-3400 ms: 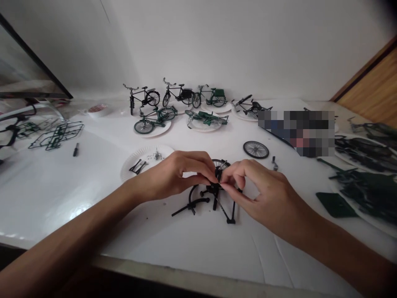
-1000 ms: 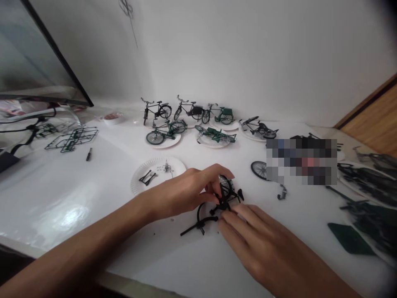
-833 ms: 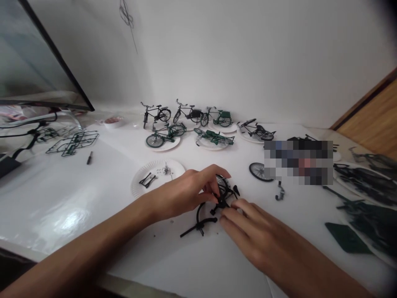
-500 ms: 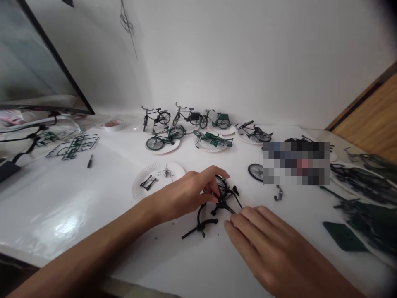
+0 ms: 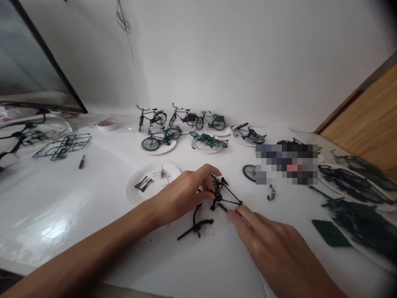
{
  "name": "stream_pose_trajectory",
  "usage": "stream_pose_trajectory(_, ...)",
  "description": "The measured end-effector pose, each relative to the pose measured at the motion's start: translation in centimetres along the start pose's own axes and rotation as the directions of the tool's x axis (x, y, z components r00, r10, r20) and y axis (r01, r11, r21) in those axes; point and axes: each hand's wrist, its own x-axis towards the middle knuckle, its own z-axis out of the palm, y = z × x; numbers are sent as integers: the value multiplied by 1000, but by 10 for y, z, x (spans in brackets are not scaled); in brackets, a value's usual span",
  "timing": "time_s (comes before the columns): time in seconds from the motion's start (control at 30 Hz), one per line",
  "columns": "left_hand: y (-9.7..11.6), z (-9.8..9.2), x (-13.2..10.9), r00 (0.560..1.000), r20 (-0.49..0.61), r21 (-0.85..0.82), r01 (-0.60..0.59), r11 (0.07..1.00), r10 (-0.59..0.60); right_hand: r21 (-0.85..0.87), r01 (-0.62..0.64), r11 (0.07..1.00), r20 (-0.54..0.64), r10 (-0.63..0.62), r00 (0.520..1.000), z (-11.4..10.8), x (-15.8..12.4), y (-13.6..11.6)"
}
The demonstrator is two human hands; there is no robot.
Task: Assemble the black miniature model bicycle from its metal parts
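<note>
My left hand [image 5: 190,192] pinches a black model bicycle frame [image 5: 231,192] near its crank area. A spoked wheel [image 5: 214,180] and a small saddle [image 5: 224,181] are on the frame, the wheel partly hidden by my fingers. My right hand [image 5: 266,238] is closed at the frame's front end, fingertips on a thin dark rod [image 5: 222,207] that points to the crank area; its kind I cannot make out. Just below lies a black fork with a curved mudguard [image 5: 196,227]. A paper plate [image 5: 132,188] with black and silver small parts sits left of my left hand.
Several finished-looking model bicycles [image 5: 182,117] stand or lie on plates at the back. A loose wheel [image 5: 249,172], a silver part [image 5: 271,193] and a green panel [image 5: 330,233] lie right. At left are green part frames [image 5: 66,145], a small dark-handled tool [image 5: 82,162] and a monitor [image 5: 34,62].
The view has shifted slightly, so things sit further left. The bicycle frame has turned a little, its front end now showing beside my right fingers. My left hand keeps its pinch.
</note>
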Motion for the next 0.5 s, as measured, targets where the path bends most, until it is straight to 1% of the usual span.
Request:
stream_pose_trajectory(0.07,0,0,0,1000,4,8,9,1000,-9,60,-27,998,77,23,997,5,2,3)
stream_pose_trajectory(0.1,0,0,0,1000,8,10,14,1000,-14,73,-48,996,96,41,995,8,3,4)
stream_pose_trajectory(0.27,3,-1,1,999,10,4,45,999,-45,95,-130,987,52,126,991,23,11,4)
stream_pose_trajectory(0.4,13,-4,0,997,33,31,72,997,-73,67,-140,988,37,138,990,28,15,-3)
stream_pose_trajectory(0.5,17,-5,-1,996,43,46,80,996,-82,8,-137,991,12,137,991,31,8,-4)
